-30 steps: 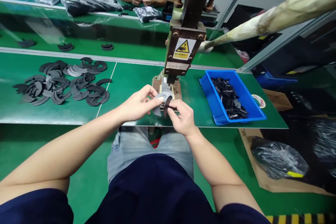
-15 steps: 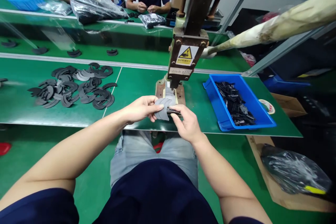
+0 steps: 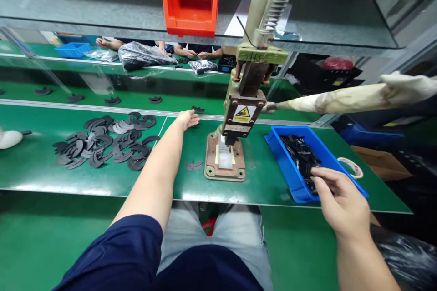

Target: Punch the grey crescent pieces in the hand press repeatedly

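Observation:
My left hand (image 3: 187,119) is stretched far out over the back edge of the green table, fingers spread and holding nothing. A black crescent piece (image 3: 198,109) lies on the belt just beyond its fingertips. My right hand (image 3: 337,202) hovers over the near corner of the blue bin (image 3: 296,186), which holds small black parts (image 3: 300,154). Its fingers are curled and pinched among those parts; what they hold is hidden. Between my hands stands the hand press (image 3: 243,116) on its base plate (image 3: 210,170). One crescent piece (image 3: 193,165) lies to the left of the base.
A pile of black and grey crescent pieces (image 3: 109,143) covers the table's left. The press's wrapped lever (image 3: 358,97) juts out to the right above the bin. A tape roll (image 3: 351,167) lies behind the bin. A red bin (image 3: 191,0) sits on the shelf overhead. Other people's hands (image 3: 196,53) work at the far table.
Both hands have left the press base, where they held a grey piece. The left reached out to the belt and opened; the right swung to the blue bin. My head tilted up.

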Demonstrator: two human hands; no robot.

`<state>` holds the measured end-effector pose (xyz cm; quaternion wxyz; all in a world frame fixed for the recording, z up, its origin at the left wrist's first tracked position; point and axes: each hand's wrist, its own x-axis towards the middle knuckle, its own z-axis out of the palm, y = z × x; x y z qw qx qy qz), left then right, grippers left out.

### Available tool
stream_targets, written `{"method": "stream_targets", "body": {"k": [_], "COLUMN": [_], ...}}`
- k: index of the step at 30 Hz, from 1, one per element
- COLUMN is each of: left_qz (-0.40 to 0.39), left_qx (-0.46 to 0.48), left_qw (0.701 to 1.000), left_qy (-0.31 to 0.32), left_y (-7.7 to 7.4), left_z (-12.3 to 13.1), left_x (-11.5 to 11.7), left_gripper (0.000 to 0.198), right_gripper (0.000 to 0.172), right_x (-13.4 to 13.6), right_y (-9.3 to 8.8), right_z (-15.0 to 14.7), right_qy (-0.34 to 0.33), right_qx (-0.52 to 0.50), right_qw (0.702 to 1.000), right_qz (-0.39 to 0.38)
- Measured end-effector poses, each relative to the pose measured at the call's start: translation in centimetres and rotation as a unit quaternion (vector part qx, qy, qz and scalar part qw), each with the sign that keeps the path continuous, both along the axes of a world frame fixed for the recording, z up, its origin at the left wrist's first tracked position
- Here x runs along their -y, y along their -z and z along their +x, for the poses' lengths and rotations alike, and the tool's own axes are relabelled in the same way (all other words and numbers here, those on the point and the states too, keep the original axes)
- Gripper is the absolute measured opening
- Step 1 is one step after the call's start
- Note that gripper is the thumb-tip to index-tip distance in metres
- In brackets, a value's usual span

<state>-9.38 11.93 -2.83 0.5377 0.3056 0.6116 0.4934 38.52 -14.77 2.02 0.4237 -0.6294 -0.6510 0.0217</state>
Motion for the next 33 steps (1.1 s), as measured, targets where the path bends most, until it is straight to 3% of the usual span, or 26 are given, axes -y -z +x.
{"method": "stream_targets", "body": {"k": [2, 4, 7, 9, 10, 12, 13, 14, 15, 17, 21, 25, 29, 33], "left_qz": [0.003, 0.009, 0.034, 0.108, 0.169, 0.277, 0.304, 0.310, 0.301, 0.259, 0.165, 0.074, 0.041, 0.061], "left_qx": [-0.021, -0.060, -0.120, -0.207, -0.275, -0.410, -0.463, -0.501, -0.532, -0.584, -0.639, -0.633, -0.614, -0.598], "left_qw": [1.000, 0.998, 0.991, 0.967, 0.934, 0.827, 0.774, 0.740, 0.721, 0.711, 0.718, 0.744, 0.756, 0.765], "left_qy": [0.015, 0.029, 0.050, 0.105, 0.155, 0.266, 0.305, 0.324, 0.326, 0.294, 0.220, 0.200, 0.222, 0.233], "left_y": [0.7, 1.8, 3.2, 3.7, 3.9, 4.2, 4.3, 4.5, 4.6, 4.7, 4.4, 4.2, 4.7, 5.3], "left_z": [-0.2, -0.4, -0.9, -1.3, -1.4, -1.6, -1.8, -2.0, -2.3, -3.2, -4.6, -3.8, -2.4, -2.7], "left_x": [-0.4, 0.7, 5.1, 9.5, 11.7, 15.5, 16.7, 17.3, 17.1, 14.7, 5.8, -1.8, -5.1, -5.4], "left_gripper": [0.025, 0.026, 0.023, 0.021, 0.021, 0.025, 0.029, 0.034, 0.038, 0.044, 0.062, 0.068, 0.066, 0.063], "right_gripper": [0.029, 0.029, 0.032, 0.038, 0.041, 0.044, 0.041, 0.036, 0.031, 0.032, 0.024, 0.028, 0.043, 0.043], "right_x": [-0.2, -1.3, -4.3, -6.7, -7.9, -9.8, -10.5, -11.0, -11.3, -11.6, -10.6, -8.2, -5.5, -3.3], "right_y": [0.0, 0.2, 1.1, 2.1, 2.6, 3.5, 3.9, 4.2, 4.3, 4.5, 4.1, 3.3, 1.9, 0.1], "right_z": [1.4, 3.3, 6.2, 7.4, 7.8, 7.9, 7.8, 7.6, 7.4, 7.1, 7.5, 9.2, 10.5, 7.9], "right_qy": [0.012, 0.017, -0.002, -0.025, -0.035, -0.049, -0.052, -0.050, -0.045, -0.032, -0.015, 0.026, 0.087, 0.133], "right_qx": [0.038, 0.073, 0.129, 0.168, 0.186, 0.218, 0.233, 0.245, 0.257, 0.272, 0.277, 0.257, 0.238, 0.175], "right_qw": [0.999, 0.995, 0.975, 0.954, 0.942, 0.919, 0.908, 0.898, 0.889, 0.876, 0.884, 0.921, 0.951, 0.974], "right_qz": [-0.022, -0.073, -0.180, -0.247, -0.276, -0.324, -0.344, -0.362, -0.377, -0.396, -0.375, -0.290, -0.180, -0.048]}}
